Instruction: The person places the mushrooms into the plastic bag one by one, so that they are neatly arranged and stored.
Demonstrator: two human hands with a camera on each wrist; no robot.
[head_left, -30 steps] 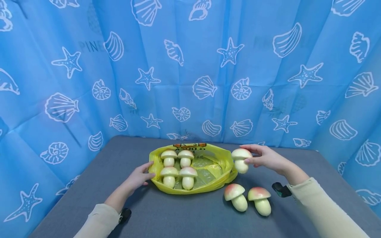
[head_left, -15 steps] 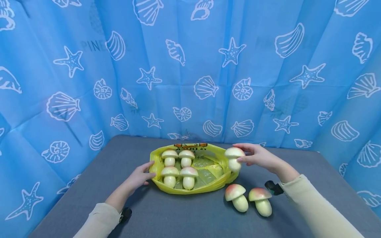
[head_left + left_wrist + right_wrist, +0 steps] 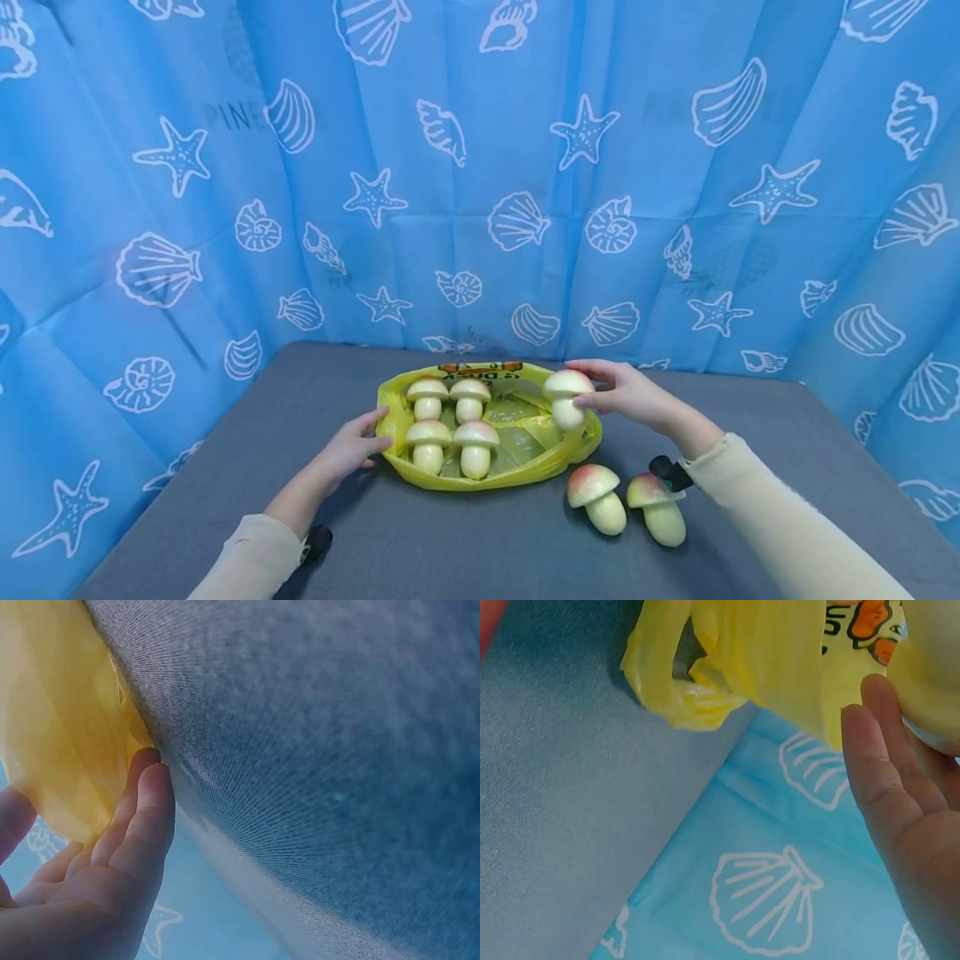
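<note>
"While the left hand [image 3: 351,445] touches the bag [image 3: 517,475], fingers loosely spread, what does the right hand [image 3: 628,395] hold?"

"A mushroom [image 3: 566,403], pinched between thumb and fingers at the bag's right end."

From the head, looks forward and down across the desk [image 3: 450,542] to its far edge. From both wrists, looks closely along left hand [image 3: 352,442] and right hand [image 3: 628,396]; shares yellow bag [image 3: 510,478] between.

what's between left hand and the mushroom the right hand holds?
Head view: the yellow bag, with four mushrooms inside in two rows, then bare bag interior up to the held mushroom.
</note>
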